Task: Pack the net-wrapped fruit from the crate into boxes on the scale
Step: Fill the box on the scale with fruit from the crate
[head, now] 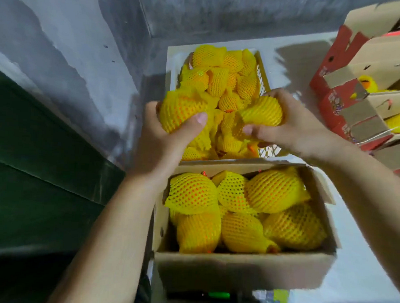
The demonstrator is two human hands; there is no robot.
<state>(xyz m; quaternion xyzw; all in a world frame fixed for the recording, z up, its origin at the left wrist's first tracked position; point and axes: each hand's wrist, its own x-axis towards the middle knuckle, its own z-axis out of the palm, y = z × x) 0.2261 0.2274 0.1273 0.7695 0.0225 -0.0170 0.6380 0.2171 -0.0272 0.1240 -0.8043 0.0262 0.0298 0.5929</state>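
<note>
Two net-wrapped fruits are lifted above the crate (261,68): the left fruit (180,111) sits in the left hand (165,138), whose fingers curl under and behind it while the thumb (196,122) presses its front, and the right fruit (262,114) is gripped by the right hand (295,131), fingers (275,94) wrapped over its top and the thumb pinching the loose net end beneath. Directly below and beyond both sets of fingers, the yellow crate holds a heap of more yellow-netted fruit (223,78). Nearer the person than the fingers, under the wrists, an open cardboard box (246,267) holds several netted fruits (275,192) packed side by side. To the right of the right fingers, well apart, stand red-printed cartons (341,89) on the pale surface (359,275), some with fruit showing inside.
</note>
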